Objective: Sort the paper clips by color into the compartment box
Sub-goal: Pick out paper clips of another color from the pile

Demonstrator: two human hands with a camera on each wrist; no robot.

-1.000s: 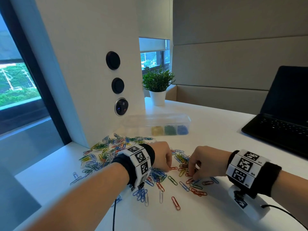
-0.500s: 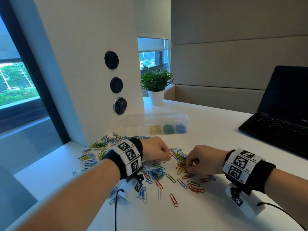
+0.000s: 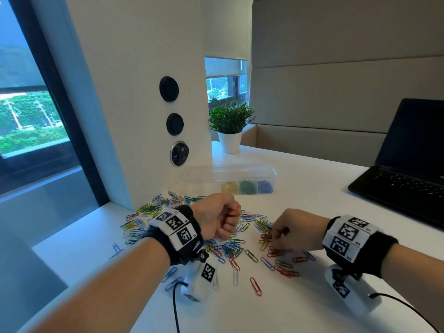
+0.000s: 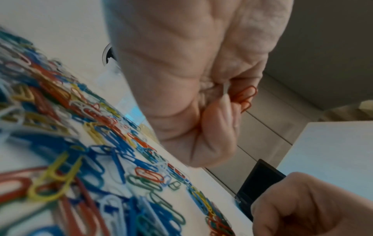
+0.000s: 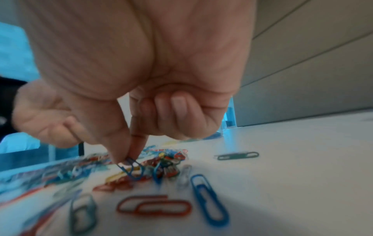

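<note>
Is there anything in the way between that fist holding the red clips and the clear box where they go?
Nothing visible does. The left hand holds red clips above the pile; only loose paper clips on the table lie before the compartment box.

clips (image 3: pixel 230 246): mixed colours, scattered on table | box (image 3: pixel 230 179): clear, behind; yellow, green, blue compartments filled

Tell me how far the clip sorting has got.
Early stage. Done: the compartment box holds small yellow, green and blue batches at its right end; its other compartments look empty. In hand: the left hand grips red clips, and the right hand pinches a blue clip off the table. Left: most clips still lie in the mixed pile.
</note>
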